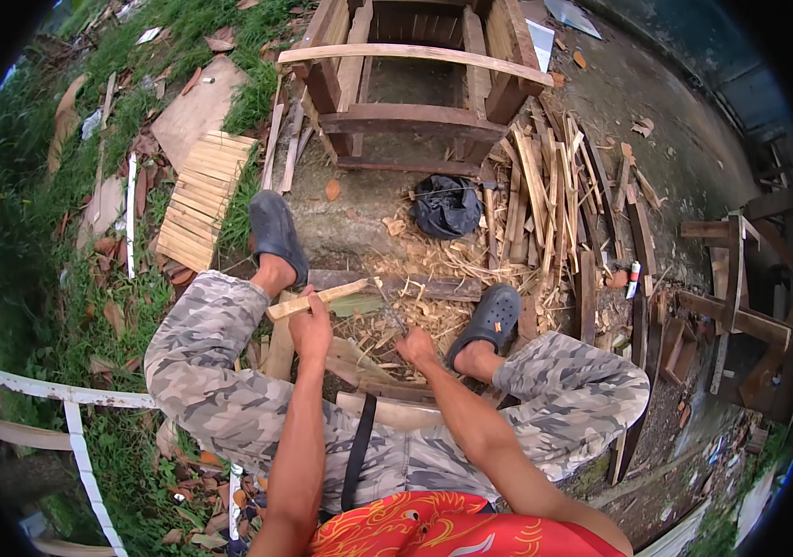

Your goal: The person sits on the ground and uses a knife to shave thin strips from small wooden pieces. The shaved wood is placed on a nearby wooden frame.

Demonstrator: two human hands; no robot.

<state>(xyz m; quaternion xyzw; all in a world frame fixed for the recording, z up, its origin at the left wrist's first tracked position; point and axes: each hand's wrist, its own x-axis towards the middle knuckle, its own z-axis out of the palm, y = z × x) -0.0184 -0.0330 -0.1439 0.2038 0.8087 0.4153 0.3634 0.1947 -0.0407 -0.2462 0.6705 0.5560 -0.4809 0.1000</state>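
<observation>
My left hand (311, 325) is closed around a short pale strip of wood (348, 292), which slants up to the right between my feet. My right hand (417, 347) grips a knife, its handle hidden in the fist. The thin knife blade (391, 306) points up and left, its tip close to the strip's right end; whether they touch I cannot tell. Curled wood shavings (396, 345) lie on the ground below both hands. Just beyond the strip a dark plank (443, 287) lies flat, between my two dark clogs.
A wooden frame (406, 121) stands ahead, a pale slat across its top. Before it sits a black plastic bag (447, 206). Wood offcuts (540, 200) are heaped to the right, near a small white bottle (634, 278). At left, several slats (203, 200) lie in a row on grass.
</observation>
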